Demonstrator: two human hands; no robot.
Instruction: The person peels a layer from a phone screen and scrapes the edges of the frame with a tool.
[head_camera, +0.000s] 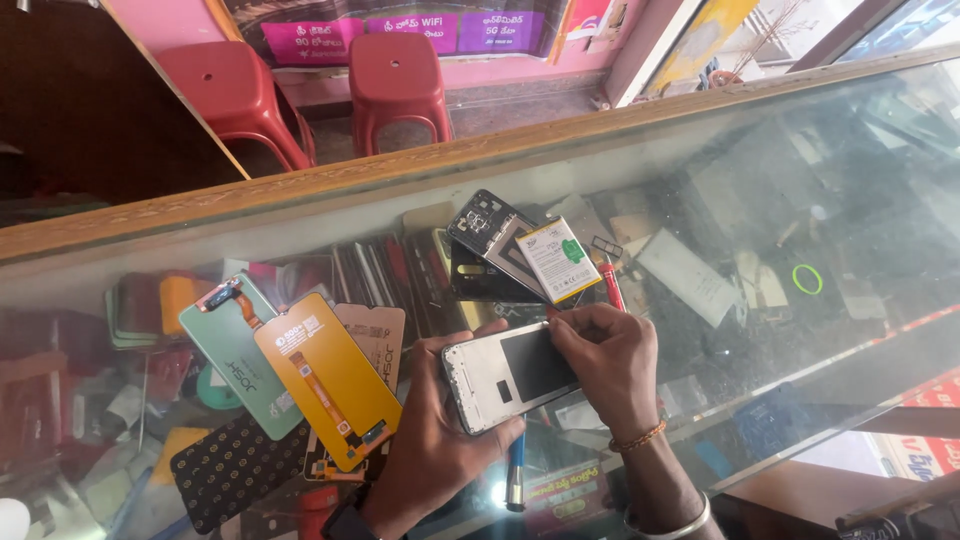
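— Holding steady? Report.

— My left hand (425, 440) grips the white phone frame (510, 372) from below, just above the glass worktop (800, 180). My right hand's (610, 360) fingers (572, 322) pinch at its upper edge; what they grasp, I cannot tell.

— Advice?

— Support the thin, rigid plastic evenly; pry gently. An orange display panel (328, 380), a glossy battery (558, 260) and a blue tool (516, 478) lie alongside.

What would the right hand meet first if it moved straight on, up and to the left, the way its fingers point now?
Likely the white phone battery, lying just beyond the fingertips of the right hand on the glass counter. The dark phone frame lies behind it. Depth is hard to judge.
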